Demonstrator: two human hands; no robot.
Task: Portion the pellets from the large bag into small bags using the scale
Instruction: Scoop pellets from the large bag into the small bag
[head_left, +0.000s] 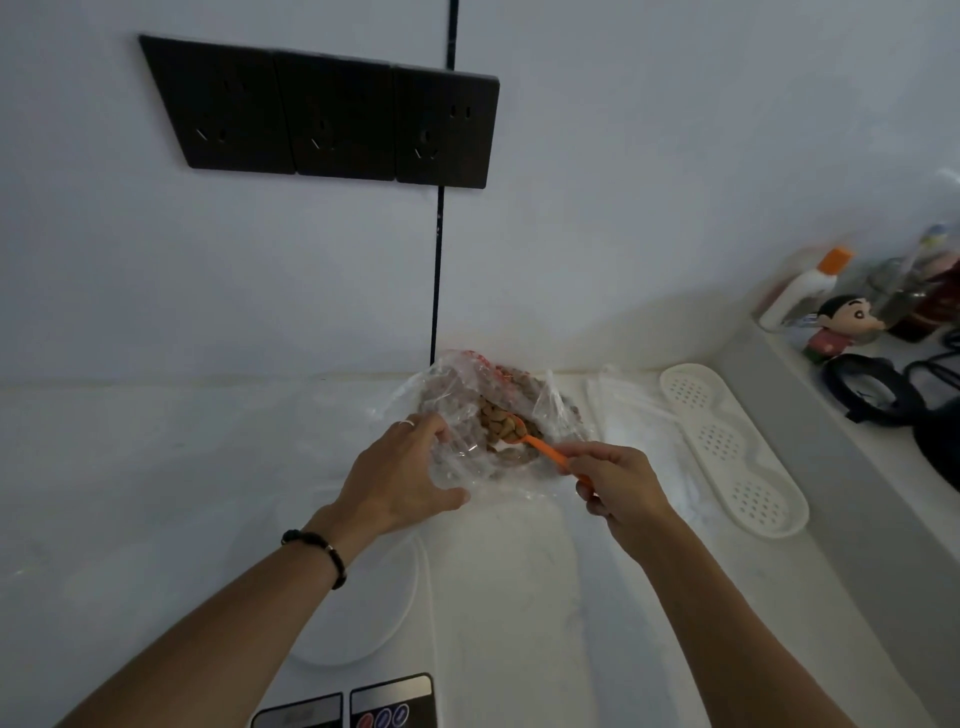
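Observation:
A large clear plastic bag (457, 384) of brown pellets (498, 421) lies open on the white counter against the wall. My left hand (400, 478) grips the bag's near left edge and holds its mouth open. My right hand (618, 483) pinches the handle of an orange scoop (540, 444). The scoop's bowl is inside the bag and full of pellets. Under my left forearm sits a white round scale (379, 623), with part of its dark display panel (389, 701) showing at the bottom edge. Thin clear small bags (613, 400) lie flat to the right of the large bag.
A white perforated tray (732, 447) lies at the right of the counter. On a raised ledge beyond it stand a white bottle with an orange cap (810, 286), a cartoon figurine (841, 327) and black items (872, 389). Black wall sockets (332, 114) hang above.

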